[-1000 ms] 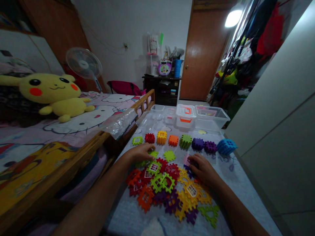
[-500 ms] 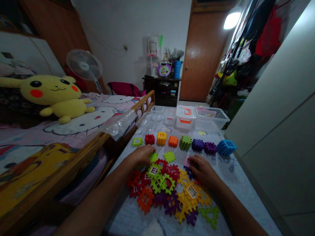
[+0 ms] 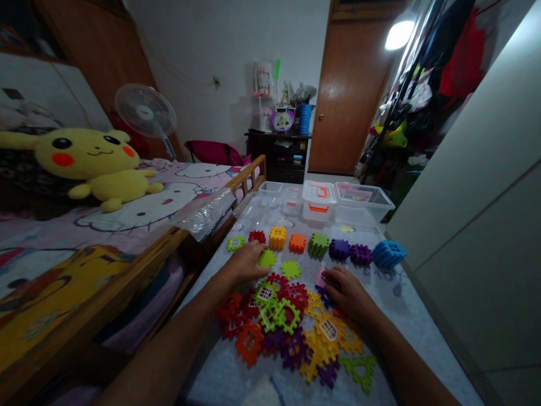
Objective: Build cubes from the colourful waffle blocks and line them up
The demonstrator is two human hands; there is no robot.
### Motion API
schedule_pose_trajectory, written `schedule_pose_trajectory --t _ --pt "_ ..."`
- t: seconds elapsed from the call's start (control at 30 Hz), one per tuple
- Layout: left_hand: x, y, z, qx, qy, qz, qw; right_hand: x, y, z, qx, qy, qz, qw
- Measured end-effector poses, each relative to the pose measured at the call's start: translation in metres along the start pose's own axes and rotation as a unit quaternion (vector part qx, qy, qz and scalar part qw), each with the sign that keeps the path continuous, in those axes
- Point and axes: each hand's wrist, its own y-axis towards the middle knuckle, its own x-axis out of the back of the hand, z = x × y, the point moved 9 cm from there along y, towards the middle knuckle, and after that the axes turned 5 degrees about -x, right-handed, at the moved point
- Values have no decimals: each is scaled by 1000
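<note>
My left hand (image 3: 246,263) is closed on a lime-green toothed plastic tile (image 3: 267,259), gripping its left side just in front of the red tile stack (image 3: 257,237). Another lime tile (image 3: 291,269) lies flat to the right of it. My right hand (image 3: 344,286) rests at the right of the loose tiles, its fingertips at a pink piece (image 3: 320,276); the fingers partly cover that piece. Between my forearms spreads a pile of interlocking tiles: red (image 3: 297,296), lime (image 3: 270,314), orange (image 3: 249,343), yellow (image 3: 324,344) and purple (image 3: 295,351).
Behind the hands runs a row of stacked tiles, from a lime windowed tile (image 3: 235,243) to a blue stack (image 3: 389,254). Clear plastic boxes (image 3: 364,196) stand at the far end, one with an orange-latched lid (image 3: 318,194). A wooden bed rail (image 3: 169,248) borders the left side.
My left hand has moved slightly forward, away from the pile, bringing the lime tile with it toward the row of stacks. My right hand has stayed in place.
</note>
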Motion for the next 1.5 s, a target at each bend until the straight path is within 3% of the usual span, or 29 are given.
schedule_pose_trajectory --t 0.17,0.43,0.63,1.0,1.1,1.2,1.33,1.5 --pt "-3 6 -23 -11 -13 -16 1000 -1 -1 -2 3 -1 -2 1000" --pt "-21 23 -64 -15 49 26 998 2 -1 2 2 4 -6 1000" --pt "-37 31 -68 6 73 84 994 0 -1 1 3 -2 -3 1000" --pt "-29 36 -79 47 101 82 990 1 0 2 -7 -11 5 1000" --pt "-28 34 -80 37 100 68 992 1 0 3 -5 -10 6 1000" --pt "-15 29 -82 -3 77 11 997 1 -1 2 -2 -4 1 1000" --pt "14 16 -63 -52 33 -56 997 -1 -1 0 2 4 0 1000" --pt "45 0 17 -4 25 -77 997 0 -2 -2 3 11 -9 1000"
